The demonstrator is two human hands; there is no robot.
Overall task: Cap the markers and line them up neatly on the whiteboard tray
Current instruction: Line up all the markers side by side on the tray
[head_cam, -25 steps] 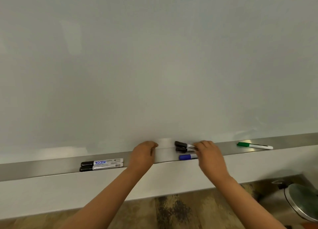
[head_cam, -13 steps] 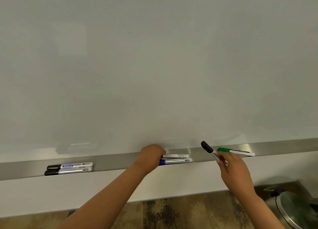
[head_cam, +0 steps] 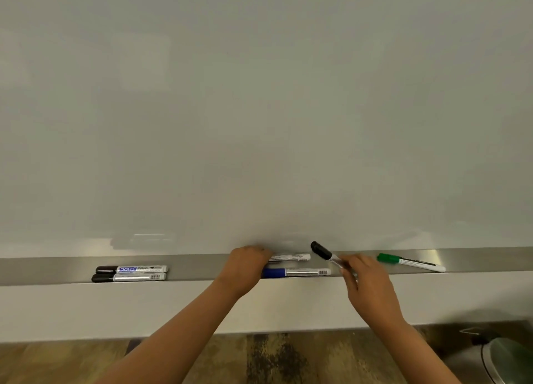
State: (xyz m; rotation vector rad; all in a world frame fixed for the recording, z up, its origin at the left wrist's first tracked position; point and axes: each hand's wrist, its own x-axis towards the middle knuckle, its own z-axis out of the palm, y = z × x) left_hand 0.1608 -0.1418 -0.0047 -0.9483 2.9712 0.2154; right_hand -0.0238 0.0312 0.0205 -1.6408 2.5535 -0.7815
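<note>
A metal whiteboard tray (head_cam: 202,265) runs across the view. Two black-capped markers (head_cam: 131,273) lie side by side at its left. My left hand (head_cam: 248,265) rests over the cap ends of a white marker (head_cam: 290,257) and a blue-capped marker (head_cam: 297,272) lying in the tray's middle; I cannot see what its fingers hold. My right hand (head_cam: 363,279) grips a black-capped marker (head_cam: 324,252), lifted above the tray with its cap pointing up and left. A green-capped marker (head_cam: 409,262) lies slanted on the tray to the right.
The blank whiteboard (head_cam: 259,109) fills the upper view. Below the tray are a white wall strip, wooden floor (head_cam: 274,360) and a metal bin (head_cam: 507,360) at the bottom right.
My right hand lifted the black-capped marker off the tray and drew it to the right. My left hand stayed at the two middle markers. The camera view shifted right.
</note>
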